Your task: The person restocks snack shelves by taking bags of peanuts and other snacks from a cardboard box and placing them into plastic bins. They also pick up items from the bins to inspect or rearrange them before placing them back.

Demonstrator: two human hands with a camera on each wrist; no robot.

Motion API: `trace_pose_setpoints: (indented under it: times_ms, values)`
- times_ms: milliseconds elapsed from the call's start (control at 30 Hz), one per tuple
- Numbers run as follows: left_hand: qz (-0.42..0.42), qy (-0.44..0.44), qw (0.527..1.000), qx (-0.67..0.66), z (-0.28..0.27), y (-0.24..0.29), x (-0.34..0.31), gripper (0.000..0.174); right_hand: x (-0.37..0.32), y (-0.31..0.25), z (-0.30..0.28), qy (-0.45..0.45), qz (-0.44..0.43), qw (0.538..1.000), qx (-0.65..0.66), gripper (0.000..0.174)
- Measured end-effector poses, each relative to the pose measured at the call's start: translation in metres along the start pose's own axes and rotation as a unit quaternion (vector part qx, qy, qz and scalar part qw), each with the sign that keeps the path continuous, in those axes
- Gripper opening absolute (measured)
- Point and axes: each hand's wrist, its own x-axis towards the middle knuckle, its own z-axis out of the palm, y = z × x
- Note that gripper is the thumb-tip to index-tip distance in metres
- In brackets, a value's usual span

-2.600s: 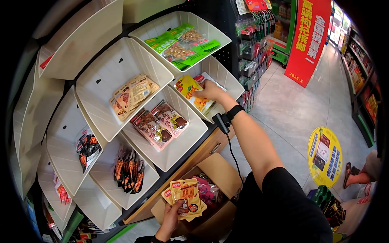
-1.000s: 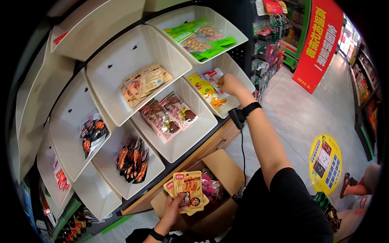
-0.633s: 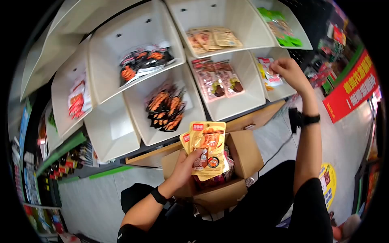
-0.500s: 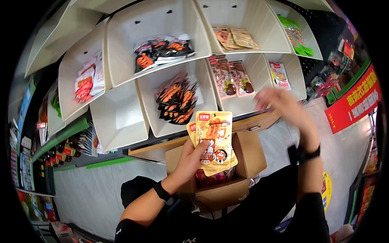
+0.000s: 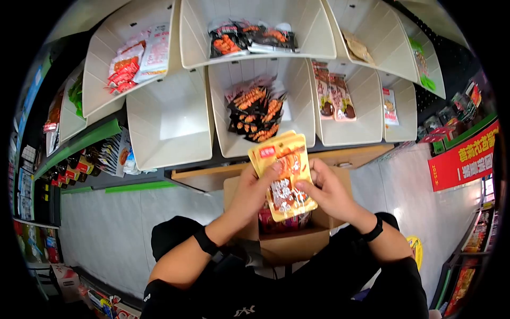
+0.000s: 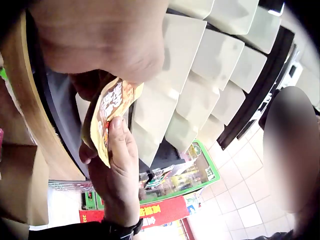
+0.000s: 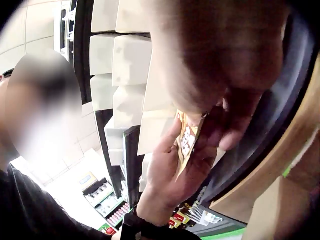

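Observation:
A small fanned stack of gold snack pouches (image 5: 291, 183) is held between both hands, above an open cardboard box (image 5: 295, 247). My left hand (image 5: 251, 192) grips the stack from the left side, thumb across the front pouch. On the other side, my right hand (image 5: 333, 195) pinches the pouches, its thumb on the front and fingers behind. The right wrist view shows the left hand (image 7: 167, 172) with the front pouch (image 7: 187, 142) seen edge-on. In the left wrist view the right hand's thumb presses the pouch (image 6: 111, 112). The rear pouches are mostly hidden.
Pale bins stand in tiers ahead, one with black-and-orange packets (image 5: 256, 114), another with pink-brown packets (image 5: 333, 95). A pale bin (image 5: 170, 143) stands left of the black packets. Below the bins runs a wooden drawer front (image 5: 212, 175). A red sign (image 5: 465, 154) is at right.
My right hand has left the far-right bin and come down to the gold pouches, where it now holds them with the left. The head view has swung left.

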Motion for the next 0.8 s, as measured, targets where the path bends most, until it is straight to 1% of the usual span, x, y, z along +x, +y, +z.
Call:
trace_pose_setpoints:
  times_ms: [33, 67, 133, 233, 300, 333, 367, 467, 500, 533, 567, 600, 667, 700, 733, 767, 800]
  values:
    - [0.01, -0.01, 1.0, 0.001, -0.005, 0.001, 0.002, 0.034, 0.003, -0.001, 0.0, -0.017, 0.007, 1.0, 0.017, 0.027]
    - [0.008, -0.013, 0.999, -0.038, -0.007, 0.003, 0.003, 0.033, 0.005, 0.001, -0.003, -0.042, 0.015, 0.999, 0.025, 0.03]
    - [0.024, 0.018, 0.999, -0.045, -0.014, 0.003, 0.005, 0.033, 0.005, -0.003, 0.006, -0.054, -0.033, 0.998, -0.024, 0.029]
    - [0.021, 0.047, 0.996, -0.073, -0.014, 0.009, 0.003, 0.033, -0.001, -0.01, 0.001, -0.08, 0.087, 0.993, 0.003, 0.025]
    - [0.022, 0.055, 0.995, -0.08, -0.017, 0.01, 0.001, 0.033, -0.003, -0.012, -0.006, -0.069, 0.093, 0.993, -0.004, 0.023]
    - [0.023, 0.045, 0.996, -0.07, -0.019, 0.012, 0.001, 0.033, -0.002, -0.014, -0.007, -0.064, 0.096, 0.993, -0.009, 0.022]
    - [0.025, 0.035, 0.997, -0.06, -0.019, 0.016, 0.0, 0.033, -0.003, -0.019, -0.007, -0.037, 0.086, 0.996, 0.004, 0.019]
    - [0.049, -0.005, 0.999, -0.019, -0.019, 0.024, 0.001, 0.031, -0.002, -0.02, -0.027, 0.048, 0.045, 0.995, -0.077, 0.014]
    - [0.031, -0.03, 0.999, 0.032, -0.022, 0.024, 0.001, 0.033, -0.002, -0.03, -0.031, 0.064, 0.014, 0.996, -0.067, 0.013]
    - [0.014, -0.053, 0.995, 0.083, -0.026, 0.023, 0.0, 0.035, -0.004, -0.029, -0.038, 0.107, -0.003, 0.991, -0.084, 0.012]
    - [0.002, -0.072, 0.987, 0.144, -0.028, 0.02, -0.001, 0.034, -0.004, -0.036, -0.038, 0.12, -0.038, 0.989, -0.077, 0.011]
    - [0.038, -0.117, 0.978, 0.171, -0.02, 0.021, -0.003, 0.032, -0.004, -0.042, -0.04, 0.134, -0.072, 0.986, -0.07, 0.011]
    - [0.087, -0.216, 0.917, 0.325, -0.009, 0.034, -0.007, 0.036, -0.008, -0.045, -0.057, 0.102, -0.079, 0.981, -0.142, 0.009]
    - [0.072, -0.205, 0.927, 0.304, -0.005, 0.03, -0.008, 0.034, -0.008, -0.047, -0.063, 0.088, -0.08, 0.977, -0.178, 0.009]
    - [0.056, -0.195, 0.938, 0.282, 0.0, 0.024, -0.008, 0.032, -0.009, -0.049, -0.064, 0.047, -0.096, 0.959, -0.262, 0.009]
    - [0.04, -0.186, 0.947, 0.26, 0.003, 0.019, -0.007, 0.03, -0.009, -0.054, -0.063, 0.006, -0.11, 0.932, -0.345, 0.01]
    - [0.047, -0.207, 0.935, 0.285, 0.003, 0.016, -0.005, 0.026, -0.009, -0.059, -0.061, -0.034, -0.124, 0.897, -0.424, 0.01]
